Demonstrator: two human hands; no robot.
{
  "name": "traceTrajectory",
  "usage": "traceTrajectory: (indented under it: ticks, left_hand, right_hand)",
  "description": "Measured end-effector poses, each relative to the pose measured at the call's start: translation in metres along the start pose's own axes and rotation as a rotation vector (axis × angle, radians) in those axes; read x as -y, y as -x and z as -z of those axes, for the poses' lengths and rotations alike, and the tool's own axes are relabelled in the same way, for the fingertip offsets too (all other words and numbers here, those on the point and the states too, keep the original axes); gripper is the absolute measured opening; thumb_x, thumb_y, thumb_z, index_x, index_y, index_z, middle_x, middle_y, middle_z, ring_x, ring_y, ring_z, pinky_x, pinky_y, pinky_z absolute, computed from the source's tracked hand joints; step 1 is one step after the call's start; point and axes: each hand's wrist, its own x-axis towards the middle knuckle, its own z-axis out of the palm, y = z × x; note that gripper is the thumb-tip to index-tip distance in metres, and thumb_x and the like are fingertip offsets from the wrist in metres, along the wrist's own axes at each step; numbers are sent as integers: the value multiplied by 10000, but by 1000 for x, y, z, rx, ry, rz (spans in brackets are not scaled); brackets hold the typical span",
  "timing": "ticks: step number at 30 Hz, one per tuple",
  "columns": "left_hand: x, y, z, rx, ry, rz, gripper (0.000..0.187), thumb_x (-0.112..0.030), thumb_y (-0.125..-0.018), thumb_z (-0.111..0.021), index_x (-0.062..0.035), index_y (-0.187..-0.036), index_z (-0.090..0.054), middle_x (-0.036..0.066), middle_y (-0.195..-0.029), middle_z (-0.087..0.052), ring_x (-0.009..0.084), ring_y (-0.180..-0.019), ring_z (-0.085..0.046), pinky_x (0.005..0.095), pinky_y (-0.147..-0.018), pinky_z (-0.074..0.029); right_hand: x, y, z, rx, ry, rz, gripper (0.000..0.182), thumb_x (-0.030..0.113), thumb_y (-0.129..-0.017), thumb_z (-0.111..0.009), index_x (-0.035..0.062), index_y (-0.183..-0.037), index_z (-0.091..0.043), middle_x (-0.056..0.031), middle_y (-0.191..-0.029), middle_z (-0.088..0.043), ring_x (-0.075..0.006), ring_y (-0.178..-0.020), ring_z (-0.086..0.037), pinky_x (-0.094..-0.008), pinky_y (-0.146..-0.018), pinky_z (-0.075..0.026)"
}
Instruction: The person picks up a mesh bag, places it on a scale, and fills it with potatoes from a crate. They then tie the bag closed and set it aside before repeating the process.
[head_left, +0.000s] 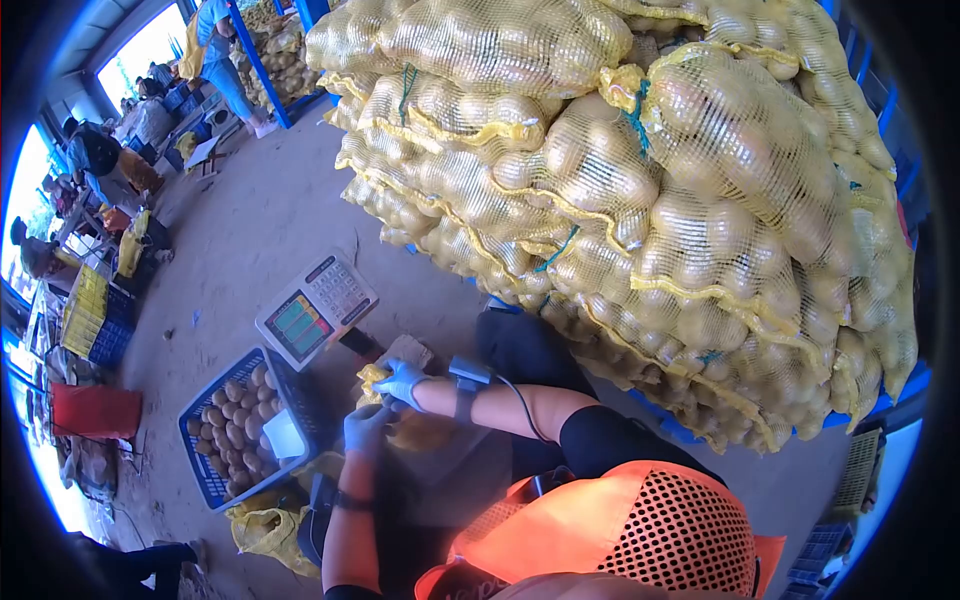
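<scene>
My right hand (403, 384), in a light blue glove, is closed around the gathered top of a yellow mesh bag (371, 381). Just below it, my left hand (364, 428), gloved too, has its fingers bent in at the same bunched mesh; its fingertips are partly hidden. The lower part of the bag is dim and blurred beneath my wrists. A blue plastic crate (190, 432) of brown, potato-like produce (238, 418) stands left of my hands, with a pale card-like piece (284, 434) on top. Beyond them is a scale's keypad and display (318, 308).
Filled yellow mesh sacks (600, 190) rise in a tall stack at the right, close to my right arm. Another yellow mesh bag (268, 538) lies by the crate. An orange cap (620, 530) fills the bottom. People, crates and a red container (96, 411) line the left.
</scene>
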Motion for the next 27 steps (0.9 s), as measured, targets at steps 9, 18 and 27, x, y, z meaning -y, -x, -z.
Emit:
traceTrajectory:
  ticks: [9,18,27]
  left_hand:
    - [18,-25,0,-141,165,59,201,-171,-797,-652,-12,-921,-655,42,-736,-640,109,-501,-541,213,-451,-378]
    - [-9,-19,-17,-46,624,231,144,-221,-808,-666,-82,-807,-627,-9,-665,-588,115,-501,-532,229,-420,-360]
    - [6,-6,-3,-379,-551,-426,171,-220,-859,-602,-53,-867,-638,134,-786,-657,255,-679,-634,336,-649,-508]
  right_hand:
    - [14,23,-23,-196,-372,-155,320,167,-851,-634,143,-1134,-486,-51,-766,-602,-126,-514,-573,-301,-399,-497]
    - [8,25,-19,-103,-465,-71,259,162,-842,-645,117,-1077,-546,-54,-871,-631,-163,-682,-627,-307,-548,-531]
    - [-25,-9,-16,-216,-147,164,341,172,-797,-712,18,-1075,-588,-87,-919,-656,-189,-789,-637,-297,-704,-511]
